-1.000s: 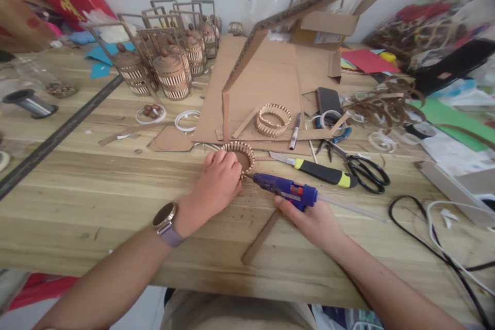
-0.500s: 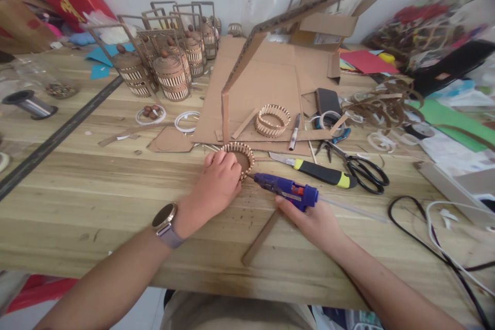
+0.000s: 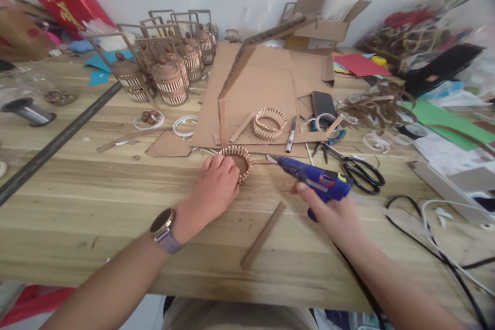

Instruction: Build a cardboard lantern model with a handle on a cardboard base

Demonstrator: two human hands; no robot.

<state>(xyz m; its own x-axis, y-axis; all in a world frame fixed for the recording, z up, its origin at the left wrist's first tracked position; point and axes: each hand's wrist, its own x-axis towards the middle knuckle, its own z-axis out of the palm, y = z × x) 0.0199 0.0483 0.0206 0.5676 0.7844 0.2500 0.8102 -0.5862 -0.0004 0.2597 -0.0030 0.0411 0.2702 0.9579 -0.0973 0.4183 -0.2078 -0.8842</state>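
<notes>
My left hand (image 3: pixel 218 185), a watch on its wrist, is closed over the near side of a small round cardboard ring basket (image 3: pixel 240 157) lying on the wooden table (image 3: pixel 96 201). My right hand (image 3: pixel 333 215) grips a blue hot glue gun (image 3: pixel 313 178), lifted off the table to the right of the basket. Its nozzle points left, a short gap away from the basket. A flat cardboard strip (image 3: pixel 263 235) lies on the table between my two hands.
Behind the basket lie a cardboard sheet (image 3: pixel 266 82) with a second ring (image 3: pixel 269 124), a pen (image 3: pixel 291 135), scissors (image 3: pixel 358 167) and tape rolls. Several finished cardboard lanterns (image 3: pixel 166 69) stand at the back left. Cables (image 3: pixel 421 237) run across the right side.
My right hand has lifted the glue gun and drawn it right, away from the basket's rim. It now covers the yellow-and-black utility knife. My left hand stays on the basket.
</notes>
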